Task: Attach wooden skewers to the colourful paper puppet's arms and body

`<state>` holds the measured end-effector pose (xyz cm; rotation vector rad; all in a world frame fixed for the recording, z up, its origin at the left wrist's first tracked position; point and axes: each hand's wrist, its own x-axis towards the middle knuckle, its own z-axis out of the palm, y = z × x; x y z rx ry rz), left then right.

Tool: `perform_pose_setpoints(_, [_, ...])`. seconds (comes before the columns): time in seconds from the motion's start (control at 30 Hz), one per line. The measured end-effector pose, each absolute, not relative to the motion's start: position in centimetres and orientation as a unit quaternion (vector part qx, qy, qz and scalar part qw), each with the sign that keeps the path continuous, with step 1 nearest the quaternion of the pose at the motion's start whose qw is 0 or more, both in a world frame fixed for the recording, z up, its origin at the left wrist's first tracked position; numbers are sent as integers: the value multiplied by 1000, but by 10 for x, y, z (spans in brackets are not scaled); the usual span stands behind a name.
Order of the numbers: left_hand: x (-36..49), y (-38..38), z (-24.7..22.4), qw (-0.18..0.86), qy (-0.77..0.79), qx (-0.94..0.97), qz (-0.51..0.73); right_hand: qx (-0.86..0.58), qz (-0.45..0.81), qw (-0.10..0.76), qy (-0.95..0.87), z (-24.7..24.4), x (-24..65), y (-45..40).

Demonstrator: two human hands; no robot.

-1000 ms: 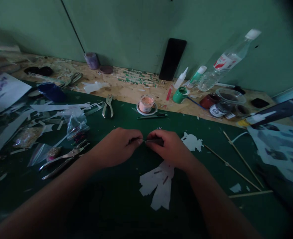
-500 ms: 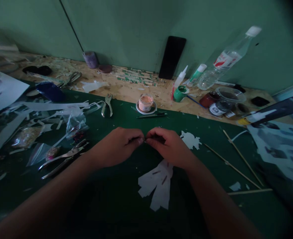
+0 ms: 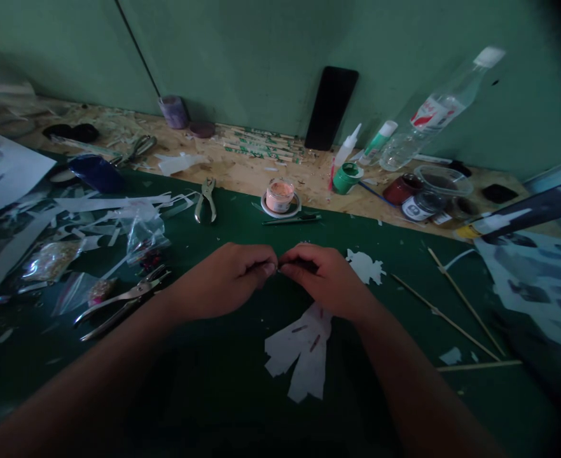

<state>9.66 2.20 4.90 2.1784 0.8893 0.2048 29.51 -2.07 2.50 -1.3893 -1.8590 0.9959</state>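
My left hand [image 3: 235,280] and my right hand [image 3: 325,280] meet fingertip to fingertip above the green mat [image 3: 204,394]. Both are closed in a pinch on something tiny between them, too small and dim to name. Partly under my right wrist lies a white paper cutout [image 3: 304,356] with several flared strips and small dark slits. A smaller white paper shape [image 3: 366,266] with a jagged outline rests just right of my right hand. Beyond my hands, an open jar of pinkish-orange paint [image 3: 280,196] stands on a round lid, with a dark slim pen-like tool [image 3: 291,220] in front.
Left lie a hole punch [image 3: 206,200], pliers-like tool [image 3: 123,302], paper scraps [image 3: 113,203] and small plastic bags [image 3: 54,261]. Behind stand a phone [image 3: 331,108], green paint jar [image 3: 346,178], glue bottle [image 3: 347,146] and plastic bottle [image 3: 436,117]. Thin sticks [image 3: 464,302] lie right.
My hands stay pinched together in nearly the same place, with only a slight shift of the fingertips. The view has moved very slightly.
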Motion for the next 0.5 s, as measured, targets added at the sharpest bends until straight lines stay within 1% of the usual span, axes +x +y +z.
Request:
perform_pose_setpoints(0.2, [95,21,49,390,349,849,68,-534,372,290,-702,26,294,-21])
perform_pose_setpoints(0.5, [97,21,49,347,352,868,51,-548,367,276,-699,23,293,-22])
